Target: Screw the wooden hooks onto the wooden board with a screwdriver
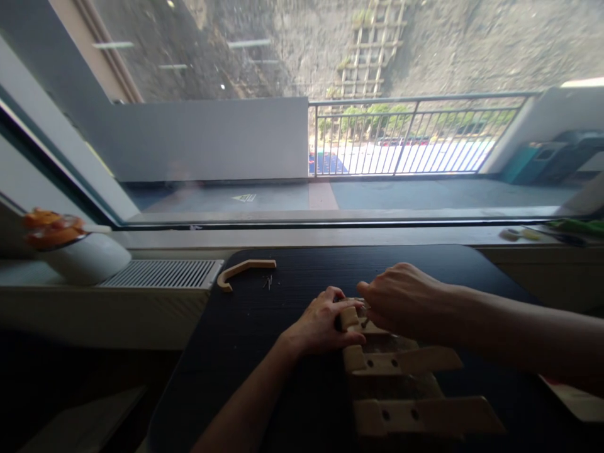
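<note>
While the left hand (pixel 321 324) grips the wooden assembly (pixel 422 360) at lower centre, thumb and fingers astride | right hand (pixel 401 297): fingers curled, contents indeterminable | hooked wooden piece (pixel 245 265), fasteners (pixel 268 283): centre-left

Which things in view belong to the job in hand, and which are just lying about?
Job in hand:
wooden assembly, gripped by the left hand, right hand over its far end
loose hooked piece, probably: similar pale wood
thin slivers beside it, likely fasteners

Apparently lying about:
orange-topped white container, left
small pale roll, right
</note>
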Demonstrator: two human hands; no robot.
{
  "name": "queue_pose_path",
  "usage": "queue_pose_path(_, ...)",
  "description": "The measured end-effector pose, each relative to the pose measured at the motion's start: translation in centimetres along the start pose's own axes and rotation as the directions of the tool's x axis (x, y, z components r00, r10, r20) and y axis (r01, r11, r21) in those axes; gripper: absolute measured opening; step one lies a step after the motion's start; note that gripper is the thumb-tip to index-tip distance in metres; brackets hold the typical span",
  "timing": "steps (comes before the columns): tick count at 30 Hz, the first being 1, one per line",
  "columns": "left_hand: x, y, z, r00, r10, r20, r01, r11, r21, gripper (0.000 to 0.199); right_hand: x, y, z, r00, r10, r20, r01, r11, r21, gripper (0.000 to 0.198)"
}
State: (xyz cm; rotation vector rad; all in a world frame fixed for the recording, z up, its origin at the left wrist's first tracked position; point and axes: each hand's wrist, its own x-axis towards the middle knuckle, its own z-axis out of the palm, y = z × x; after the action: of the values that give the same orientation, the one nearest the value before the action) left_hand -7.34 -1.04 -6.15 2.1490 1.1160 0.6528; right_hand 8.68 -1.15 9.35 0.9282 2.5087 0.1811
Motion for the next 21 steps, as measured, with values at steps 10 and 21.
queue_pose_path(10, 0.0, -0.2, 0.1, 1.0, 0.014, -0.002, -0.014, 1.0, 0.009, 0.043, -0.1, 0.9, 2.1, 0.925, -0.323, -0.201, 0.334, 0.942, 0.027, 0.023)
queue_pose_path(21, 0.0, -0.1, -0.1, 1.0, -0.004, 0.008, 0.004, 1.0, -0.003, 0.052, 0.0, -0.2, 0.4, 0.996, 0.03, -0.078, -0.033, 0.999, -0.03, 0.008)
